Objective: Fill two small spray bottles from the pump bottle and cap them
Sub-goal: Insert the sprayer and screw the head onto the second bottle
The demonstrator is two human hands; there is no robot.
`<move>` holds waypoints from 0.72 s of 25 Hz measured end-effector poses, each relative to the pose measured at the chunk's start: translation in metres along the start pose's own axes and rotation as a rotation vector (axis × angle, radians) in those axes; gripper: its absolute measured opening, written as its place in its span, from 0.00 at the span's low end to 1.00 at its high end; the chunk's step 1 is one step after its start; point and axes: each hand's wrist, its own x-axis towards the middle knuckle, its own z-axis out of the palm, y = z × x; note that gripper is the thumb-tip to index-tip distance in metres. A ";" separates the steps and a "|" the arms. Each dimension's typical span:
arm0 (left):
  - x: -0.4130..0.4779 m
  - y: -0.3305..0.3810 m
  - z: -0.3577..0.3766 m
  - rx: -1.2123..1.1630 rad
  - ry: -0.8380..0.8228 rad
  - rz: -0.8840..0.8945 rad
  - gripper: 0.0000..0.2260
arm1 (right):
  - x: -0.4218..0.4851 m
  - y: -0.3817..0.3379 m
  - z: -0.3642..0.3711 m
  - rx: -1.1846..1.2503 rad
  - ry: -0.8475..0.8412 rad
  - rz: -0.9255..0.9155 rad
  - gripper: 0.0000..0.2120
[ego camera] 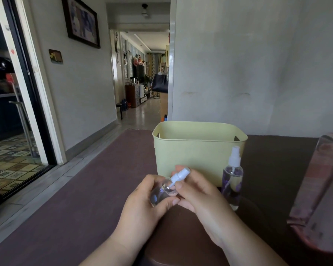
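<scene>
**Operator:** Head view. What are the failure risks at this point?

**Technician:** The left hand (142, 196) wraps the body of a small spray bottle (162, 191), which is tilted with its neck pointing up and to the right. The right hand (198, 191) pinches the white spray head (179, 175) at the collar between thumb and fingers. If the head sits crooked on the neck, the thread probably crosses and the seal leaks. Because the bottle is tilted, any liquid inside may run out at the neck while the head is loose. Whether the head is going on or coming off cannot be told from this view, nor can the fill level.

**Operator:** Other hazards?

**Technician:** A second spray bottle (232, 181) stands upright on the table (85, 198), just beside the right wrist and in front of the yellow-green bin (198, 148). A sideways sweep of the right forearm would likely tip it.

**Operator:** Position of the work item relative to the hands?

**Technician:** The held bottle lies between both hands, above the table and near the bin's front wall. No pump bottle shows in this view.
</scene>
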 end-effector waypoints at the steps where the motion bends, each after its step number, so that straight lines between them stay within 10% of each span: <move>1: 0.000 0.000 0.000 -0.002 -0.004 0.000 0.15 | 0.000 0.001 0.000 -0.040 0.012 -0.005 0.07; 18: 0.003 -0.007 0.001 0.010 -0.031 0.017 0.15 | 0.004 0.003 -0.002 -0.146 0.029 -0.001 0.07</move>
